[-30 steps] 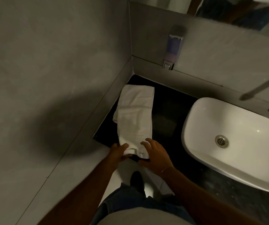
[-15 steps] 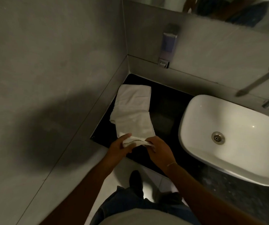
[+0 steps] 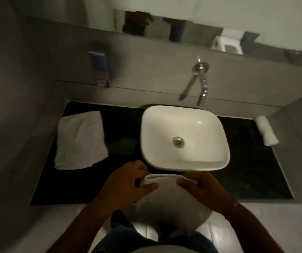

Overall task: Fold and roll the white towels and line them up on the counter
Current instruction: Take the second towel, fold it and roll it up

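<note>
Both hands, left hand (image 3: 126, 181) and right hand (image 3: 199, 185), fingers pinched on a white towel (image 3: 164, 196) near the sink (image 3: 184, 137). Folded towel (image 3: 80, 140) left on counter (image 3: 124, 128), rolled towel (image 3: 266, 130) far right.

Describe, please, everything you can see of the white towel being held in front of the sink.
The held towel is white, soft-looking cloth, blurred in this view. Its top edge is stretched between both hands: the left hand pinches the left corner, the right hand the right one. The rest hangs down toward the person's body, bulging slightly. It is lifted clear of the black counter, just in front of the white basin, not yet rolled. How many layers it has cannot be told.
</note>
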